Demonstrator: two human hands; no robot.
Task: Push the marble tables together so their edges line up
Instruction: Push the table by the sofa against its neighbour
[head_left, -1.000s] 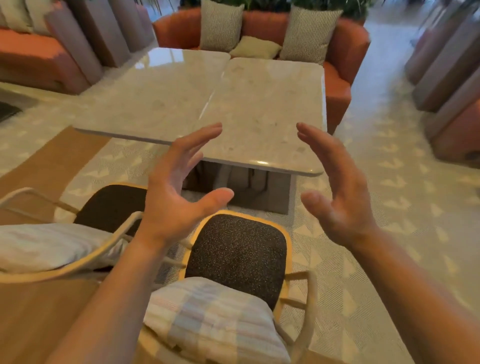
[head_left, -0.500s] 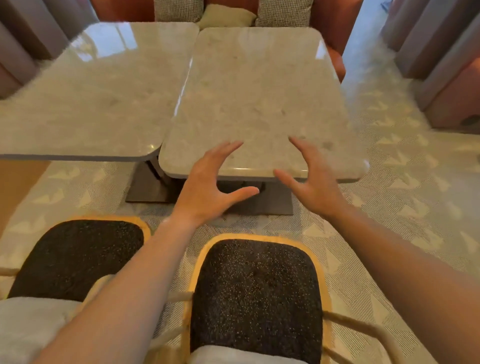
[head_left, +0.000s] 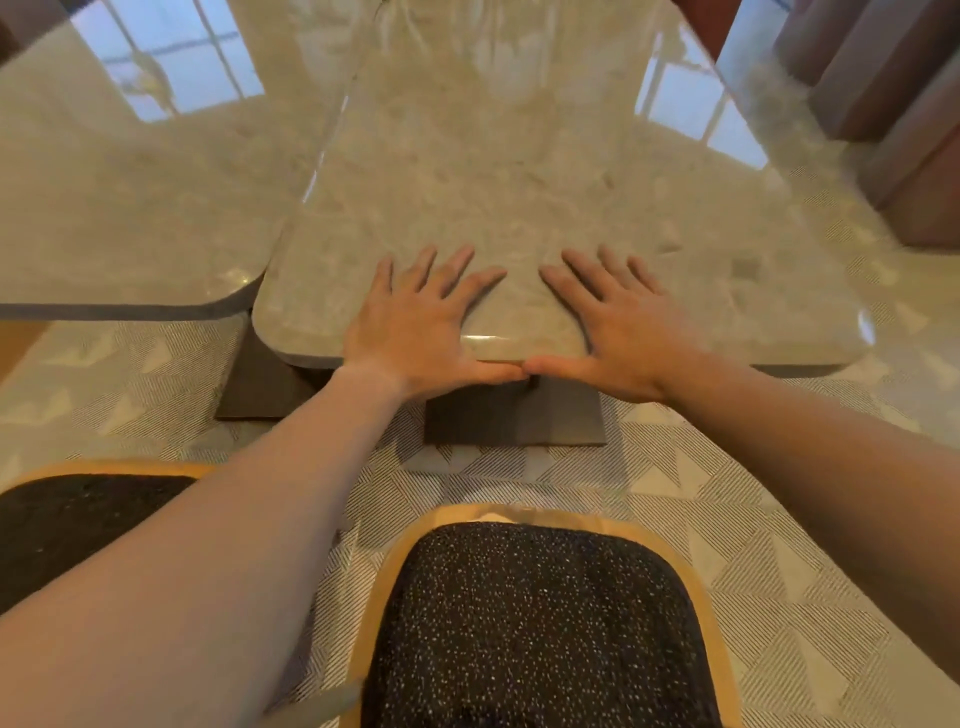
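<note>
Two beige marble tables stand side by side, their long edges close together. The right marble table (head_left: 519, 156) reaches nearer to me than the left marble table (head_left: 130, 208), so the near edges are offset. My left hand (head_left: 421, 322) and my right hand (head_left: 618, 322) lie on the right table's near edge. Their fingers are spread flat on top. The thumbs run along the front rim and meet tip to tip.
A speckled black chair seat with a wooden rim (head_left: 535, 623) sits just below my arms, and a second one (head_left: 78, 519) is at the lower left. Dark table bases (head_left: 514, 415) stand on a patterned rug. Brown upholstered panels (head_left: 883, 78) rise at the far right.
I have leaned in closer to the tables. Both hands came down from the air onto the right table's near edge, and the thumbs closed against the rim.
</note>
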